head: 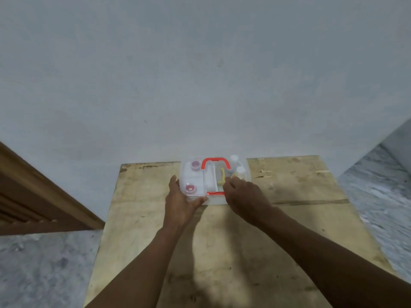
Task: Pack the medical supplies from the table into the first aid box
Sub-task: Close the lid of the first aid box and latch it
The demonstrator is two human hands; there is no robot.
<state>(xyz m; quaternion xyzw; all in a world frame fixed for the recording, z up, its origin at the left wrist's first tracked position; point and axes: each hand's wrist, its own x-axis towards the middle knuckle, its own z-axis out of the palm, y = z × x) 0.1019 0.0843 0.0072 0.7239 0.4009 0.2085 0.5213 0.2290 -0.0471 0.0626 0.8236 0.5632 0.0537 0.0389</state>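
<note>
Fingers (174, 182) of the left hand (181, 201) are spread and curved around the near-left corner of the first aid box (214, 181), with the thumb lying along its near edge and the other fingers up its left side, so this hand grips the box. Those of the right hand (242, 193) are bunched together over the box's right half, their tips down at about the middle of the box; whether they pinch anything there I cannot tell, since the hand hides its own fingertips.

From the table's (222, 241) centre, the box sits at 12 o'clock, at the far edge against the pale wall (200, 74). It is made of clear plastic, with a red handle (214, 162) arched over the top and a red strip along the near side. Its left portion holds a clear tray section with two small round pink-red items (191, 189), one at the far end and one at the near end. Inside the box's middle lies something yellow (222, 174), too blurred to name. At 1 o'clock within the box stand two small white bottles (236, 166), upright and touching or just beside each other, right by the right hand's fingertips.

Both bare forearms reach in from 6 o'clock across the scuffed plywood tabletop.
</note>
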